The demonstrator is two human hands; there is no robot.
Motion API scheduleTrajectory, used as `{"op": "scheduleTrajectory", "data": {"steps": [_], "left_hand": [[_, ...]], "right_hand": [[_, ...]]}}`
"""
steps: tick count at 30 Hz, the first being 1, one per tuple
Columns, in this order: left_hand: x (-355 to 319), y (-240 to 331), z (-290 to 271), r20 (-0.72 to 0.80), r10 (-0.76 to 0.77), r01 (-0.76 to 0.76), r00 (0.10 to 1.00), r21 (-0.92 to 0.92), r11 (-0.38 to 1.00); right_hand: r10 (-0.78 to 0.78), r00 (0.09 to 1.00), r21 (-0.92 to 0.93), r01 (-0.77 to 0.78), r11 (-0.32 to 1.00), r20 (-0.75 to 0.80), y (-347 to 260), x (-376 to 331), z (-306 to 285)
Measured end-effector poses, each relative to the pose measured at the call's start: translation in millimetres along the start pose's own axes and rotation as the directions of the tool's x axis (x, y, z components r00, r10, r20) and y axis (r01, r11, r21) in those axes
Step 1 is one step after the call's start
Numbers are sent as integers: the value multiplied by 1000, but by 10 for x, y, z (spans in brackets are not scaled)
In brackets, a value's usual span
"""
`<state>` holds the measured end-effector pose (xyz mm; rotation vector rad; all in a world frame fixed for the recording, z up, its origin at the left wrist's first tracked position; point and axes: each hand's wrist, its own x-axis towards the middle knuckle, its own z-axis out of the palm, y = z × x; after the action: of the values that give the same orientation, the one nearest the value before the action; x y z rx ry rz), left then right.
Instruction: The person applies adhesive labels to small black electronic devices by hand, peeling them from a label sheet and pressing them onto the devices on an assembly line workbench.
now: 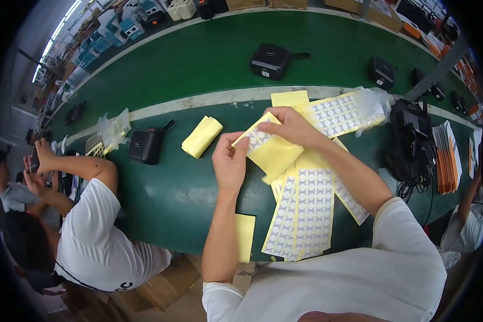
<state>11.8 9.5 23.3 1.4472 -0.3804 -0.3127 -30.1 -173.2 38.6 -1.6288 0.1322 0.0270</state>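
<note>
Both my hands hold a yellow-backed sticker sheet [276,154] above the table, its small white labels showing at the upper end. My left hand [229,163] pinches the left edge between thumb and fingers. Over the upper right part lies my right hand [291,127], thumb on the label side and fingers behind. Below them, several label sheets [314,209] lie fanned out near the table's front edge. To the left rests a folded piece of yellow paper [202,137], with a black zip case [145,145] beyond it. Another yellow sheet [245,236] lies beside my left forearm.
More label sheets [335,114] lie at the right under a clear plastic bag [372,107]. Black equipment [408,137] with coiled cables stands near a stack of booklets [445,155]. Black cases [271,60] sit on the green belt [198,59]. A co-worker [99,231] is close on the left.
</note>
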Motion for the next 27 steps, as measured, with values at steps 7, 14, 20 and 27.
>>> {"op": "scheduleTrajectory", "data": {"steps": [7, 14, 20, 27], "left_hand": [[-7, -17, -3, -81, 3, 7, 997, 122, 992], [-21, -15, 22, -3, -24, 24, 1000, 108, 994], [-25, -92, 15, -43, -22, 29, 999, 168, 985], [-21, -60, -13, -60, -6, 16, 998, 178, 984]], "right_hand": [[136, 991, -39, -135, 990, 17, -78, -60, 79], [-9, 998, -20, 8, 1000, -61, 68, -40, 103], [9, 998, 5, -8, 1000, -56, 110, -37, 129], [44, 996, -6, -45, 999, -75, 113, -39, 148]]}}
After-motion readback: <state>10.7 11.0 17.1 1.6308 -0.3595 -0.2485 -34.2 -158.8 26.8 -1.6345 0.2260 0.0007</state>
